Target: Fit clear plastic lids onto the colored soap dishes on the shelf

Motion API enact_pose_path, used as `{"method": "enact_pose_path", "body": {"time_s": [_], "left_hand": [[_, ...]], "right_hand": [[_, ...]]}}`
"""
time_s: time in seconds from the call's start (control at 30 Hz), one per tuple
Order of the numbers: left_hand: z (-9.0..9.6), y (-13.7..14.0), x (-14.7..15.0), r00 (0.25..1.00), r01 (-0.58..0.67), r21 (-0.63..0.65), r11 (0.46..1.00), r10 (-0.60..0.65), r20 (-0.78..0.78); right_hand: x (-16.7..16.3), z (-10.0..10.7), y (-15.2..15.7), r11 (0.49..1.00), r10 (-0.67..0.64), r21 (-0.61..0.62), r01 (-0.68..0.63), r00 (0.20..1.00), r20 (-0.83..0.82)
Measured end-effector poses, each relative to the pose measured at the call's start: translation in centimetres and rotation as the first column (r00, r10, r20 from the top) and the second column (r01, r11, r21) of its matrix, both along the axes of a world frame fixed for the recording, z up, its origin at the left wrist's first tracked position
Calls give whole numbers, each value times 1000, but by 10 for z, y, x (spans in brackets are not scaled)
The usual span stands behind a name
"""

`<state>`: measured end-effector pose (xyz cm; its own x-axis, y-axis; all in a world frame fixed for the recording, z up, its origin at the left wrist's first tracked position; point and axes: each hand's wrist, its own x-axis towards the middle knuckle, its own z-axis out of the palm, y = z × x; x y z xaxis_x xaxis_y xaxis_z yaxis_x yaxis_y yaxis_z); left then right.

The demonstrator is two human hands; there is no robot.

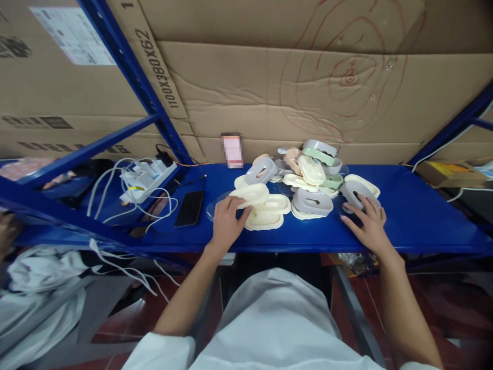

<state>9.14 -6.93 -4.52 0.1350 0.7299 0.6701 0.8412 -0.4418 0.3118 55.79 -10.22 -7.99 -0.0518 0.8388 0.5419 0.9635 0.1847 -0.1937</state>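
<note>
Now left hand (227,222) holds one tray (252,192); right hand (372,228) touches one dish (351,191).

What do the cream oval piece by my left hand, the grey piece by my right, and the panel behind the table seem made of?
The cream oval piece: probably moulded plastic, smooth and satin, given its even colour and rounded rim. The grey piece: likely plastic too, with a soft sheen and rounded edges. The panel: almost certainly cardboard, matt brown, judging by its creases.
</note>
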Motion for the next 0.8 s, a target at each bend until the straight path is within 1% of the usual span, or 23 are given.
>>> {"method": "enact_pose_path", "body": {"time_s": [0.17, 0.27, 0.33, 0.47, 0.63, 0.73, 0.8], "left_hand": [[7, 19, 0, 1000, -26, -29, 999, 26, 6], [12, 27, 3, 999, -26, -27, 999, 26, 23], [16, 32, 8, 999, 16, -31, 999, -15, 34], [20, 40, 23, 992, 128, -59, 990, -127, 11], [17, 49, 39, 971, 233, -111, 966, -237, -28], [14, 45, 42, 950, 289, -153, 945, -302, -73], [12, 34, 41, 944, 294, -159, 942, -313, -108]], "right_hand": [[12, -2, 14, 998, -40, 51, 40, 999, 9], [19, -3, 17, 992, -94, 81, 94, 996, 0], [20, -4, 17, 990, -116, 77, 116, 993, 3], [17, -6, 16, 991, -120, 70, 118, 992, 36], [13, -6, 15, 989, -132, 81, 127, 989, 61], [12, -4, 14, 988, -140, 82, 134, 988, 62], [11, -1, 12, 987, -138, 86, 132, 988, 66]]}}
